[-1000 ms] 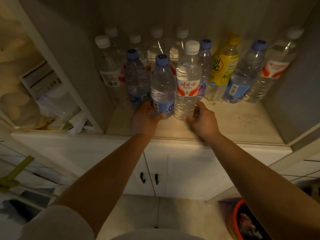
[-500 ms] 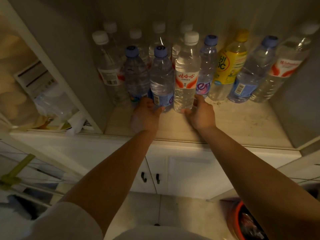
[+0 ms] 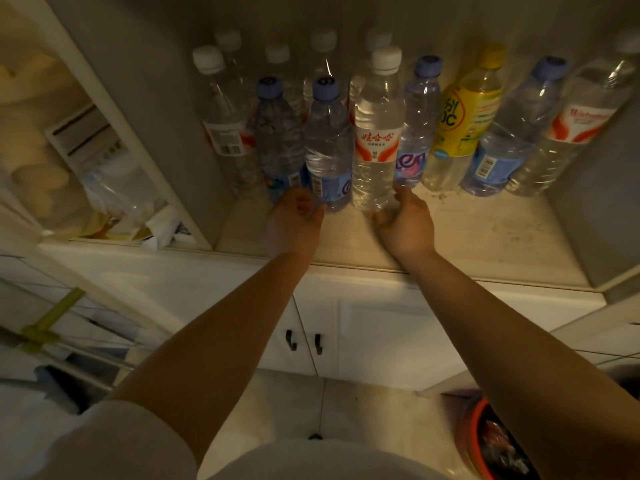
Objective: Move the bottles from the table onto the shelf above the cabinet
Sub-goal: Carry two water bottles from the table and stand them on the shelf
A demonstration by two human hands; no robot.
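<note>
Several water bottles stand in rows on the shelf (image 3: 467,233) above the white cabinet (image 3: 381,327). In the front row are a blue-capped bottle (image 3: 327,150) and a taller white-capped bottle with a red label (image 3: 377,133), both upright. My left hand (image 3: 294,221) is at the foot of the blue-capped bottle. Its thumb touches the base and its fingers are loosely curled just to the left. My right hand (image 3: 405,220) holds the base of the white-capped bottle between thumb and forefinger. A yellow-labelled bottle (image 3: 464,123) stands further right.
A side panel (image 3: 145,109) walls the shelf on the left, and beyond it is a compartment with clutter (image 3: 114,188). A grey wall (image 3: 595,188) closes the right side. Cabinet door handles (image 3: 304,341) are below, and an orange bin (image 3: 491,441) sits on the floor at lower right.
Both hands slid the two front bottles deeper into the shelf, up against the row behind. My left hand's fingers have loosened from the blue-capped bottle.
</note>
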